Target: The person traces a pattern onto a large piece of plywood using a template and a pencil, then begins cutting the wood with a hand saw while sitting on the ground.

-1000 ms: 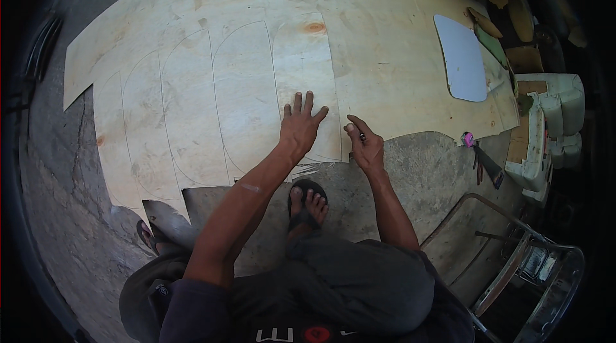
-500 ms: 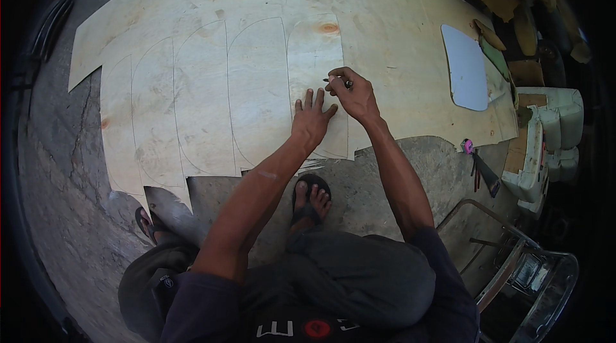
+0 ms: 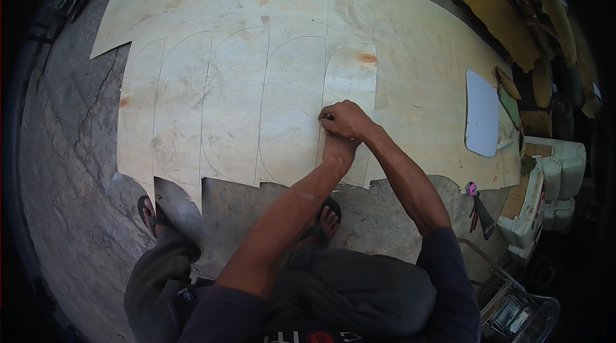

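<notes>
A large pale plywood sheet (image 3: 417,99) lies on the ground before me, with several tall curved outlines drawn side by side on its left half. My right hand (image 3: 348,121) is closed on a slim dark pen or pencil (image 3: 328,116), its tip near the line at the left of the last outline. Below it, my left hand (image 3: 339,152) rests on a paler strip (image 3: 350,80) with a brown knot near its top. My right hand crosses over the left and hides its fingers. I cannot tell whether the strip is a separate piece.
A white rounded panel (image 3: 481,114) lies on the sheet's right end. By its lower right edge are a pink tape measure (image 3: 471,189) and a dark-bladed hand saw (image 3: 486,220). Pale bulky blocks (image 3: 557,166) stand at the right, a metal-framed chair (image 3: 523,304) at lower right.
My right hand has moved left and nearer to me, across my left hand, still with the pen or pencil. The whole view has shifted, so the sheet appears lower and farther right.
</notes>
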Tool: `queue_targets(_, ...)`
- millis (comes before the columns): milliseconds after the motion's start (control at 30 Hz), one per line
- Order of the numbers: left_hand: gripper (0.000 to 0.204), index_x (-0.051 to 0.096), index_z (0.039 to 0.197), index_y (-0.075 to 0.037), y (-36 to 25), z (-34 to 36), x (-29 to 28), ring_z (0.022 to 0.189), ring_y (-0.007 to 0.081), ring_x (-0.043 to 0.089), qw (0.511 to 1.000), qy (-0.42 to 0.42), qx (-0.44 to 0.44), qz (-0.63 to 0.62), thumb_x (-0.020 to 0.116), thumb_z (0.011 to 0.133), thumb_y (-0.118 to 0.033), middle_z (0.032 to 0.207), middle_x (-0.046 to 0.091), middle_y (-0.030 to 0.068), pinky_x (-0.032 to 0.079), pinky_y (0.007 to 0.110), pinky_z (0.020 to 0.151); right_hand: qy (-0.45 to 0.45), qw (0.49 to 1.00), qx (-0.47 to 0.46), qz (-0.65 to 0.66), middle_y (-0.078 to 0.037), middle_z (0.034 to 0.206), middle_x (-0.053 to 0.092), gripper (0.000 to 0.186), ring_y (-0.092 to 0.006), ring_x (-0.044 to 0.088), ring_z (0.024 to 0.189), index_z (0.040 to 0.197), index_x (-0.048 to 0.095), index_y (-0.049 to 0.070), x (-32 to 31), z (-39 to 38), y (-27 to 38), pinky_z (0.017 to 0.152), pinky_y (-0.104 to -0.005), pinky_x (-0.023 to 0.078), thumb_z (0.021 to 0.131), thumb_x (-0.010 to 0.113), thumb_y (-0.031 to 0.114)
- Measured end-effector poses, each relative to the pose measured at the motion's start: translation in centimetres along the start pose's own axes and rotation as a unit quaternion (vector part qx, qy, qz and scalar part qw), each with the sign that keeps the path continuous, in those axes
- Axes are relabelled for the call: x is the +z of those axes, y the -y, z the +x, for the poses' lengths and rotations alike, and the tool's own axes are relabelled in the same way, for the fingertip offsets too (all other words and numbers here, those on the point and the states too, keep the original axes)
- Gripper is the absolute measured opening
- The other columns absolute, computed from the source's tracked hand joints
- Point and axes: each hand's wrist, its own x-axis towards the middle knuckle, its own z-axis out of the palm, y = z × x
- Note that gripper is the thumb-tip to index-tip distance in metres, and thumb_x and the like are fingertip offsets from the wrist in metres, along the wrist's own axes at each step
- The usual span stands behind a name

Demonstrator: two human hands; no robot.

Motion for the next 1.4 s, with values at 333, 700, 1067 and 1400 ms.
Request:
queue_targets(333,0.054,0.047,0.154,-0.027,-0.9,-1.2,-0.9,0.151,0.0349,0.034,0.999,-0.038,0.008,-0.009,0.055,0.101,-0.019,0.159,0.042,0.0128,0.031,0.058,0.119,0.023,0.991,-0.029,-0.127,-0.024,0.078,0.070,0.023,-0.0433,0.069,0.075,0.086,0.072,0.000,-0.7,2.9,0.6,0.074,-0.0499,0.055,0.087,0.061,0.020)
queue_targets(700,0.062,0.042,0.157,-0.030,0.2,-3.2,-3.6,0.158,0.0382,0.014,0.998,-0.045,0.024,-0.032,0.055,0.098,-0.013,0.171,0.019,0.0135,0.027,0.061,0.121,-0.138,0.987,0.020,-0.083,-0.026,0.081,0.069,0.028,-0.0454,0.067,0.079,0.086,0.071,-0.002,-8.0,11.3,-3.1,0.076,-0.0508,0.054,0.091,0.062,0.024)
queue_targets(1067,0.066,0.039,0.159,-0.031,0.3,-3.1,-3.7,0.158,0.0382,0.014,0.998,-0.043,0.031,-0.025,0.054,0.098,-0.011,0.172,0.017,0.0143,0.028,0.059,0.122,-0.219,0.958,0.180,-0.048,-0.026,0.100,0.073,0.028,-0.0452,0.070,0.096,0.098,0.072,-0.002,-14.2,13.5,-10.2,0.090,-0.0496,0.055,0.090,0.060,0.022)
queue_targets(1400,0.063,0.042,0.157,-0.032,0.2,-2.6,-2.7,0.156,0.0405,0.019,0.996,-0.075,0.039,-0.029,0.054,0.098,-0.011,0.169,0.022,0.0165,0.031,0.062,0.119,-0.288,0.927,0.239,-0.021,-0.014,0.078,0.076,0.029,-0.0295,0.074,0.078,0.078,0.076,0.001,-15.6,11.9,-16.0,0.082,-0.0405,0.058,0.087,0.063,0.025)
